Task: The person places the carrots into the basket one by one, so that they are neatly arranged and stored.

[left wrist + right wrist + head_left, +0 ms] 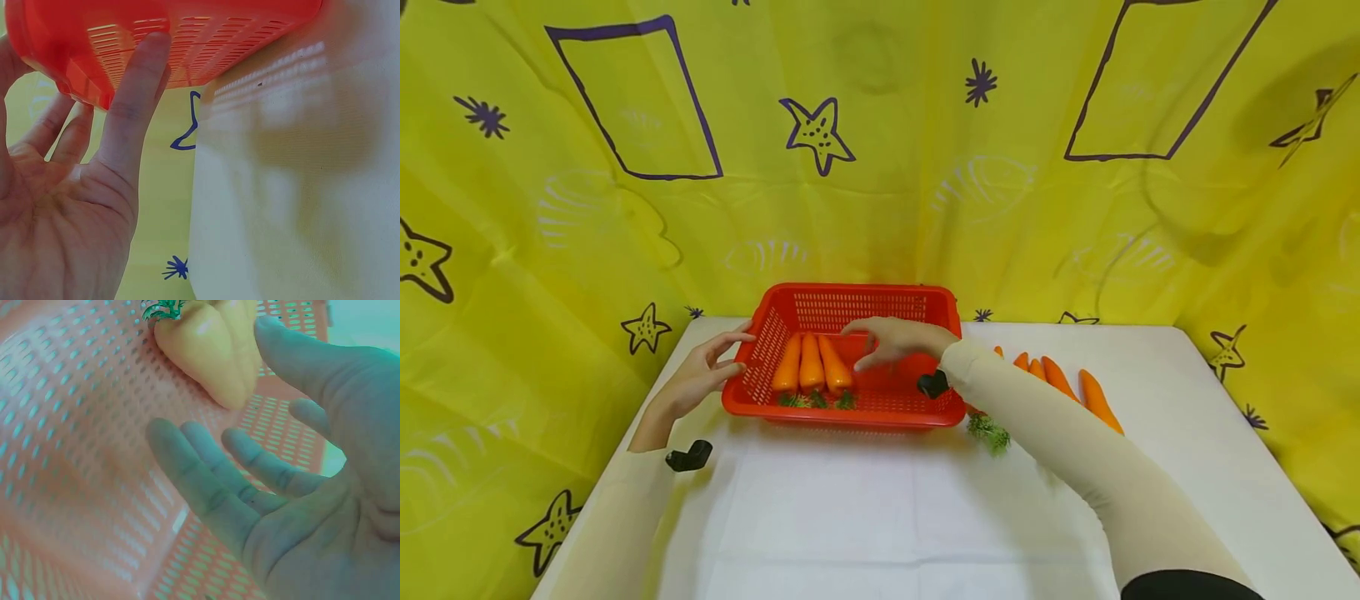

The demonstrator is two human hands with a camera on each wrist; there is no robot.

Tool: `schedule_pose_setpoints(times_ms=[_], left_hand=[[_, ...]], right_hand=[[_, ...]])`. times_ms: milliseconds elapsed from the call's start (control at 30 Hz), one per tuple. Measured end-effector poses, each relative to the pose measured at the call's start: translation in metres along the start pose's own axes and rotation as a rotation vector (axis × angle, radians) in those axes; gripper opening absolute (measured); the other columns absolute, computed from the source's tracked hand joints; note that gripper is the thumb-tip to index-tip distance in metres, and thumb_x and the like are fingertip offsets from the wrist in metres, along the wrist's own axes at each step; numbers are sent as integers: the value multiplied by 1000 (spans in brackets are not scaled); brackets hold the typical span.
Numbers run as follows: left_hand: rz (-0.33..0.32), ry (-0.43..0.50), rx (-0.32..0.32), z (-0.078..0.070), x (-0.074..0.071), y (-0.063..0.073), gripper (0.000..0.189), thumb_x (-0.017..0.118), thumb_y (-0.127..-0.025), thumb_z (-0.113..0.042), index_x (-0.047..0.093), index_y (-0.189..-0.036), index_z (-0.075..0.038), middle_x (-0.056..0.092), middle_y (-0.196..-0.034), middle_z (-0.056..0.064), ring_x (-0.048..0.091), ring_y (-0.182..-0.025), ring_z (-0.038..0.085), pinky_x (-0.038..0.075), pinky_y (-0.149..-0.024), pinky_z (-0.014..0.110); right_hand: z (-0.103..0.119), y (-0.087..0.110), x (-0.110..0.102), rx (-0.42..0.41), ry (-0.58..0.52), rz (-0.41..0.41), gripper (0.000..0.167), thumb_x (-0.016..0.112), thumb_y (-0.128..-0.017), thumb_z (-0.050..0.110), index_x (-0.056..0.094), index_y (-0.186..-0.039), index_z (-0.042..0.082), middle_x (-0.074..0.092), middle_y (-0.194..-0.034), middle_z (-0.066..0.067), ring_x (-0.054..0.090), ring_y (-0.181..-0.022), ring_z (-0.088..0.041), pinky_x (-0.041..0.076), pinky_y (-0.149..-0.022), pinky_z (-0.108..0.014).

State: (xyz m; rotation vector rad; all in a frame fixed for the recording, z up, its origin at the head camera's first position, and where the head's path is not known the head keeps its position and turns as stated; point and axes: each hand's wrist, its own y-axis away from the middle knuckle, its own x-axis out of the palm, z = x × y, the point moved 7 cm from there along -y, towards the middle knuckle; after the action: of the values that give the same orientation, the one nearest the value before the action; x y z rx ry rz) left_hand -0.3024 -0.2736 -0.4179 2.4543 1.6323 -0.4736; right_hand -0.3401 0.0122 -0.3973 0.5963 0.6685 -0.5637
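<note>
Three orange carrots point(812, 364) with green tops lie side by side in the left part of a red plastic basket point(842, 414). My right hand point(898, 340) hovers inside the basket, just right of these carrots, with fingers spread and nothing held. In the right wrist view, carrots point(203, 347) show beyond the thumb and fingertips. My left hand point(696, 379) is at the basket's left side, its extended fingers touching the rim and wall. The left wrist view shows one straight finger against the slotted red wall point(206, 37).
Several more carrots point(1097, 400) lie on the white table point(827, 508) right of the basket, partly hidden by my right forearm. A green leafy top point(988, 432) pokes out by the basket's front right corner. A yellow patterned curtain point(880, 217) hangs behind the table.
</note>
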Motion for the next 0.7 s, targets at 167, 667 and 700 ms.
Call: schedule_pose_setpoints(times_ms=[167,667,700], left_hand=[[-1,-1,-2,1,1,0,41,57,-102,-3,50,-142,0,19,-171,4,37,-143,46,55,-87,27],[5,-23,6,-2,0,1,42,57,-103,-3,48,-143,1,18,-171,7,58,-126,22,54,-90,24],[5,-20,4,-2,1,0,42,57,-103,-3,48,-143,1,18,-171,7,58,-125,20,54,-89,25]], right_hand=[[-2,38,-22,-23,-34,-51,71,74,-97,23,39,-158,15,55,-136,-25,71,-90,-38,60,-78,-44],[-56,156,-57,-63,-65,-272,65,73,-97,18,42,-155,10,57,-128,-24,70,-96,-30,61,-70,-40],[-61,163,-58,-62,-56,-291,65,73,-97,18,43,-154,10,58,-128,-22,69,-97,-30,60,-72,-38]])
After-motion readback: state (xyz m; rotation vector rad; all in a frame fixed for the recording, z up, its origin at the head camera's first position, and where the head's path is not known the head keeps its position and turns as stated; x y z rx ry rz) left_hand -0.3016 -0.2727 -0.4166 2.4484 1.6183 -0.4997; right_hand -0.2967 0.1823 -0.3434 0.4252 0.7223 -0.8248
